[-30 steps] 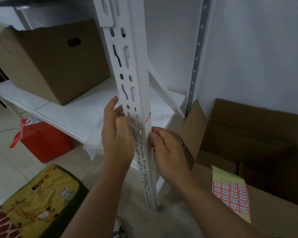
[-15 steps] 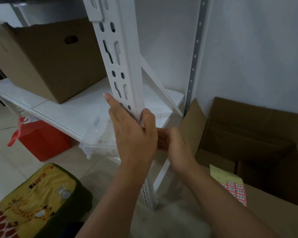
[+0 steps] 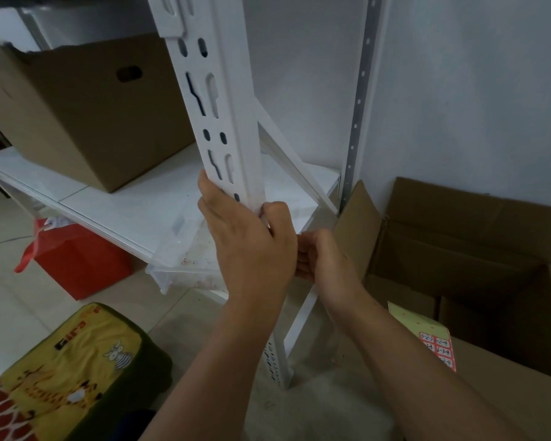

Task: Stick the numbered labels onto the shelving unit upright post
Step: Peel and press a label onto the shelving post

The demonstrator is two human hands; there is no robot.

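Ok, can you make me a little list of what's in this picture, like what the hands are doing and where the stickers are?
left hand: wrapped around the white post, thumb on its right edge
right hand: just right of the post, behind the left hand; whether it holds a label cannot be seen
sticker sheet: lying on a cardboard flap at the right, red numbered labels showing
shelf: white, carrying a brown box
floor: red bag, yellow cartoon cushion

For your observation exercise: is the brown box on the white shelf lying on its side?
No: the brown box stands upright on the white shelf, open top upward.
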